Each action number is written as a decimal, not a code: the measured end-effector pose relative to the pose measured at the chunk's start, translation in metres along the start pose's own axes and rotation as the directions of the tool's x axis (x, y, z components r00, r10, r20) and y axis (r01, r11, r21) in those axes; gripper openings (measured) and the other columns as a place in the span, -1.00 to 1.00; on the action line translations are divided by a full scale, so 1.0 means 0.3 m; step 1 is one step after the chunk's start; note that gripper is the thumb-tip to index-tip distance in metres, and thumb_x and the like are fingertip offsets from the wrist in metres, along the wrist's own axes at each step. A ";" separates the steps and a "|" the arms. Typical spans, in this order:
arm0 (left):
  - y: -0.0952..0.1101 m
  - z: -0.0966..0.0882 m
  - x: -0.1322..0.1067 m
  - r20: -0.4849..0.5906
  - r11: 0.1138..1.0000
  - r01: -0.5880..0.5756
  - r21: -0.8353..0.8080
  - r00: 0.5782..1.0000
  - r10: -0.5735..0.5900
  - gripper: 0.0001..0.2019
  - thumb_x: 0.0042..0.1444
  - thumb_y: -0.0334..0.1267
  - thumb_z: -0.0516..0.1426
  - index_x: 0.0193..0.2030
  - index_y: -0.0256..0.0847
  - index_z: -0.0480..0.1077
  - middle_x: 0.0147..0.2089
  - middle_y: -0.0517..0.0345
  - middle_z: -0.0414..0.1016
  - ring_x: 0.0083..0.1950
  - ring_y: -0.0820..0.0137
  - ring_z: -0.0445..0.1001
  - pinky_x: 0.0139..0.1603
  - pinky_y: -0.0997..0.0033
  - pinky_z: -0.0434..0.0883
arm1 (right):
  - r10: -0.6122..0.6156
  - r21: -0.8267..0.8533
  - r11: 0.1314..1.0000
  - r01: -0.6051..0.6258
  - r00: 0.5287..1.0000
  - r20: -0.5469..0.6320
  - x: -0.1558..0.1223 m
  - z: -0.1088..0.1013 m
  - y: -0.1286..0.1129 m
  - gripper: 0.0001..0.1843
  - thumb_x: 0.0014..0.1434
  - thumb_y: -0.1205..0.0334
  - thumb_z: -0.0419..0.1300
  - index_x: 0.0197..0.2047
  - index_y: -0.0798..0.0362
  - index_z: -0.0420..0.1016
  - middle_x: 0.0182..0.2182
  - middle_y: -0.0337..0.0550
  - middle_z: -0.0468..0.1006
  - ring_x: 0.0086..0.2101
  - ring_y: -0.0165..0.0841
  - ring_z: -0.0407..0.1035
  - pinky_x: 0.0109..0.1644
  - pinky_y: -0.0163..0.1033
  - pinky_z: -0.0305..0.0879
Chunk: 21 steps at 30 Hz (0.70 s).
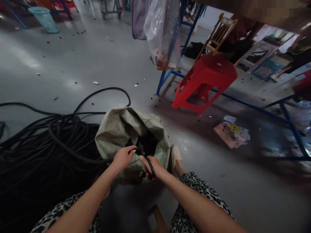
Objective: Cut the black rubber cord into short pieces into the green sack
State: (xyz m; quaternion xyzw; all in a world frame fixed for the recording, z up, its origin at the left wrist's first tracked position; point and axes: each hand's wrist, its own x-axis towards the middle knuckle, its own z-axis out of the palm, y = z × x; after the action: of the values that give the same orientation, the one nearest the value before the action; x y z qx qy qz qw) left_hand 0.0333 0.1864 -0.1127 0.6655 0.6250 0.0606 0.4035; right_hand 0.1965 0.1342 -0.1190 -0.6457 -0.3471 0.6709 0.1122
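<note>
The left hand (123,158) pinches black cord (97,161) between its fingers over a sack (107,132). The right hand (155,166) grips scissors (151,165), fingers curled.

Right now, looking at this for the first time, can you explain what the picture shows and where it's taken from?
There's no machine here, just a person's two bare hands, seen by a camera worn on the head, looking forward and down. The left hand grips black cord; the right hand holds scissors, blades close to it. Both are at the mouth of an open greenish sack. On the grey floor, tangled cable lies to the left and a red stool stands ahead, rightward.
</note>
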 end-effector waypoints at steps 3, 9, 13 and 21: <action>-0.001 0.001 0.001 0.005 1.000 0.006 -0.007 1.000 -0.006 -0.62 0.16 -0.22 -0.02 0.04 -0.20 0.47 0.05 0.08 0.53 0.09 0.29 0.46 0.15 0.35 0.32 | -0.009 -0.017 1.000 0.009 1.000 -0.005 -0.003 -0.001 -0.002 -0.47 0.21 -0.22 0.00 -0.44 0.12 0.30 -0.69 -0.23 0.31 -0.73 -0.43 0.23 -0.68 -0.34 0.21; 0.007 -0.004 0.004 0.014 1.000 0.016 -0.010 1.000 -0.016 -0.60 0.17 -0.21 -0.04 0.05 -0.24 0.47 -0.08 0.05 0.59 0.02 0.27 0.50 0.09 0.36 0.36 | 0.036 0.000 0.999 -0.036 0.999 -0.018 -0.009 -0.002 -0.004 -0.46 0.19 -0.24 0.02 -0.47 0.11 0.26 -0.69 -0.26 0.27 -0.75 -0.45 0.20 -0.72 -0.35 0.19; 0.005 -0.004 0.006 0.027 1.000 0.023 0.003 0.999 -0.023 -0.60 0.18 -0.20 -0.04 0.05 -0.24 0.46 -0.08 0.04 0.59 0.00 0.27 0.50 0.04 0.36 0.38 | 0.055 -0.021 0.998 -0.056 0.998 -0.023 -0.013 -0.005 -0.005 -0.46 0.17 -0.26 0.03 -0.47 0.09 0.25 -0.72 -0.29 0.24 -0.76 -0.45 0.18 -0.73 -0.35 0.17; -0.002 -0.014 0.003 0.024 0.996 -0.028 0.088 0.999 0.026 -0.64 0.16 -0.23 -0.02 0.02 -0.24 0.44 0.02 0.03 0.54 0.03 0.27 0.48 0.09 0.35 0.34 | 0.080 -0.029 0.996 -0.081 0.996 -0.039 -0.027 -0.015 -0.015 -0.49 0.15 -0.24 0.07 -0.45 0.08 0.26 -0.74 -0.32 0.21 -0.77 -0.45 0.16 -0.74 -0.35 0.16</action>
State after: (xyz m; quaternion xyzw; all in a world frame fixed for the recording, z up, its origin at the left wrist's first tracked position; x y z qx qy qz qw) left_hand 0.0305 0.1891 -0.1108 0.6917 0.6134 0.0306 0.3799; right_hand 0.2005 0.1339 -0.1096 -0.6732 -0.3288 0.6573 0.0818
